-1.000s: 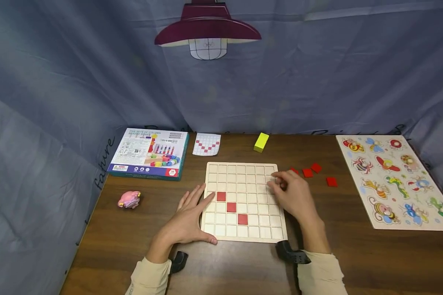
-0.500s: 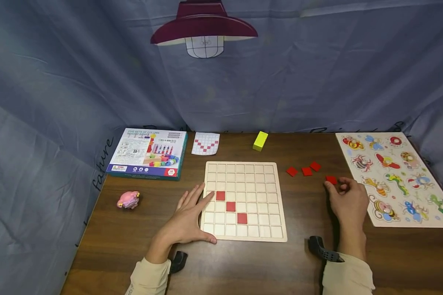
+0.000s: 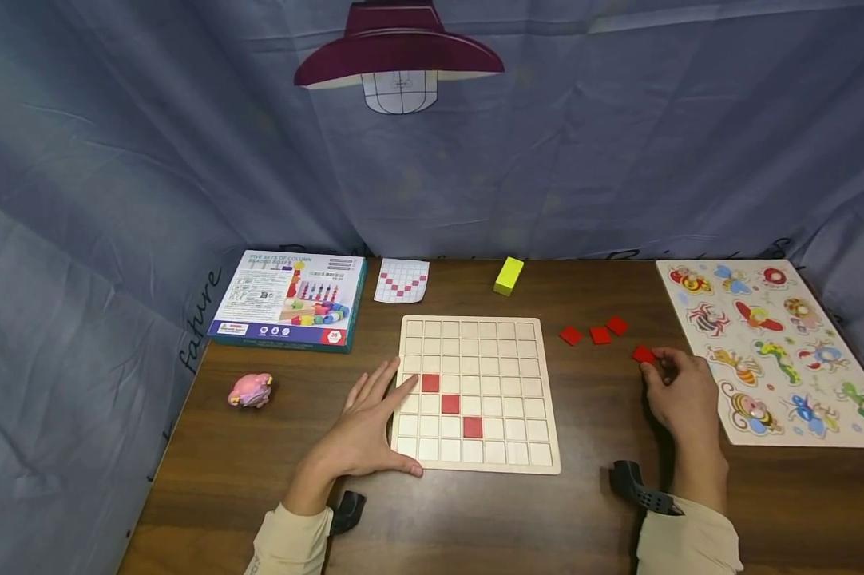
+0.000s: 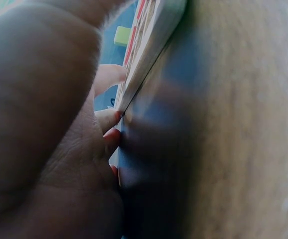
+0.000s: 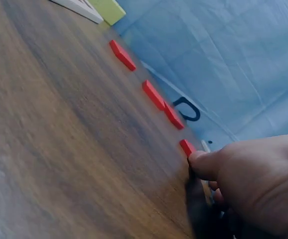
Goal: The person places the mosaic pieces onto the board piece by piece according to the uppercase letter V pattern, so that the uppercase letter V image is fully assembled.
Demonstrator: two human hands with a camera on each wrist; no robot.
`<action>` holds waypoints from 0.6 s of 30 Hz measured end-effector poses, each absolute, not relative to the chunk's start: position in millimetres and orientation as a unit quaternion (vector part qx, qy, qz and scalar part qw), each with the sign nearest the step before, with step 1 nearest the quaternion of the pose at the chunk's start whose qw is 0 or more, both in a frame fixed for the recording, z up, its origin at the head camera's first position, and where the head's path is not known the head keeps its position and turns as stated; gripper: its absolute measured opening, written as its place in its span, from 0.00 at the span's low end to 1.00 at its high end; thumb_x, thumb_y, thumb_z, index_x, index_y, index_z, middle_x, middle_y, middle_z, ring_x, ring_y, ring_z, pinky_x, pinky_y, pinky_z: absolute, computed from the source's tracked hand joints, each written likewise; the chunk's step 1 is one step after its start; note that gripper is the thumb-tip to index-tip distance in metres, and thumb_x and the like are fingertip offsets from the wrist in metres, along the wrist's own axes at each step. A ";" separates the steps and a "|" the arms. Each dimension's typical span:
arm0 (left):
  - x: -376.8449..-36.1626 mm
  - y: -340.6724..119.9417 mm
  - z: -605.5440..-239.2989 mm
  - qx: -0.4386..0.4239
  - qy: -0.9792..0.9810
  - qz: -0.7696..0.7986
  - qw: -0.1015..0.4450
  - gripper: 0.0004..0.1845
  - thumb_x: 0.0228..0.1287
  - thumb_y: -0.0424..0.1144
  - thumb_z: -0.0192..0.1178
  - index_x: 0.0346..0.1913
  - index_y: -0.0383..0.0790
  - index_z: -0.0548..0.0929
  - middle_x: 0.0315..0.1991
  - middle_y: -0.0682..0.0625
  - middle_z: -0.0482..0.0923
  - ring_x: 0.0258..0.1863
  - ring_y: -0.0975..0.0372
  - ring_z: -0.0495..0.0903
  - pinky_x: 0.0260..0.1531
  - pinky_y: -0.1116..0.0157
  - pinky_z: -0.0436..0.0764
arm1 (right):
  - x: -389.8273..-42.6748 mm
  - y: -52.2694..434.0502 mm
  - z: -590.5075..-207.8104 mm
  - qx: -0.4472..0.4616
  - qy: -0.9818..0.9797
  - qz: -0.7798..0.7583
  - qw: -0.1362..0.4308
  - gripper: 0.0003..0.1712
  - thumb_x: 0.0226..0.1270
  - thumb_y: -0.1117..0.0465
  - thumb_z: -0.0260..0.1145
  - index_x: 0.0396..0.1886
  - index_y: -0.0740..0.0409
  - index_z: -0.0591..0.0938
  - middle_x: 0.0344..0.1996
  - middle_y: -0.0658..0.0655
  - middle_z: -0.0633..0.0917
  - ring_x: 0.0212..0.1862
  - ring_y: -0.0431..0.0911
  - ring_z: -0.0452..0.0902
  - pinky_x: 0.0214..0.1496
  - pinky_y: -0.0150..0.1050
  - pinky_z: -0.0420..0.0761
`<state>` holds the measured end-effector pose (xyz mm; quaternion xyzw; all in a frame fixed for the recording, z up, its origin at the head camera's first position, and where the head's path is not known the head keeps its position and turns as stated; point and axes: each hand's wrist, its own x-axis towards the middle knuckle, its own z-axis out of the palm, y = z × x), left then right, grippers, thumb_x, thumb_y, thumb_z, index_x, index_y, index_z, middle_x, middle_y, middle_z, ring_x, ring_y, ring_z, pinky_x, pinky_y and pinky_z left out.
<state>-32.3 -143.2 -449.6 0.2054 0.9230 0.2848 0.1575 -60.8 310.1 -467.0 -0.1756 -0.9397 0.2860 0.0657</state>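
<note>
Hands first, nearest the front edge of the table (image 3: 475, 519): left hand (image 3: 363, 427) lies flat, fingers straight and spread, pressing the left edge of the grid board (image 3: 475, 391) (left wrist view shows fingertips against the board's rim). Board sits mid-table, three red tiles already seated in a diagonal. Right hand (image 3: 679, 395) is right of the board, near the animal puzzle (image 3: 777, 351) at the right edge, fingers curled, thumb and fingertips on the loose red tile (image 3: 644, 354); whether it is lifted, cannot tell. Tile looks thin, stiff, light, smooth-faced, probably slippery lying flat, so pinching it by opposite edges seems best. Farther back, three more loose tiles (image 3: 600, 333) in a row. Along the far edge: yellow block (image 3: 509, 276), pattern card (image 3: 402, 281), toy box (image 3: 288, 299). Pink toy (image 3: 251, 390) near the left edge.
</note>
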 end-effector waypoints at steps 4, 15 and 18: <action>-31.8 -143.9 -449.6 0.205 0.922 0.286 0.160 0.71 0.33 0.66 0.83 0.82 0.49 0.57 0.85 0.46 0.36 0.84 0.49 0.37 0.80 0.41 0.38 | -59.3 309.0 -468.2 -0.154 -0.945 0.281 0.069 0.20 0.76 0.62 0.60 0.57 0.76 0.76 0.51 0.75 0.73 0.51 0.65 0.69 0.48 0.56 0.68; -33.3 -144.1 -451.0 0.206 0.923 0.281 0.163 0.71 0.32 0.67 0.82 0.82 0.49 0.56 0.85 0.47 0.36 0.84 0.50 0.36 0.80 0.41 0.38 | -69.6 267.1 -460.0 -0.041 -0.939 0.298 0.167 0.18 0.70 0.64 0.68 0.53 0.72 0.81 0.42 0.68 0.76 0.40 0.56 0.71 0.42 0.44 0.65; -33.4 -143.4 -450.1 0.205 0.922 0.286 0.161 0.70 0.32 0.66 0.83 0.81 0.51 0.58 0.85 0.47 0.36 0.84 0.49 0.36 0.80 0.41 0.38 | -73.8 242.5 -454.2 0.002 -0.936 0.310 0.164 0.18 0.68 0.65 0.71 0.53 0.70 0.82 0.41 0.65 0.77 0.37 0.52 0.71 0.39 0.40 0.67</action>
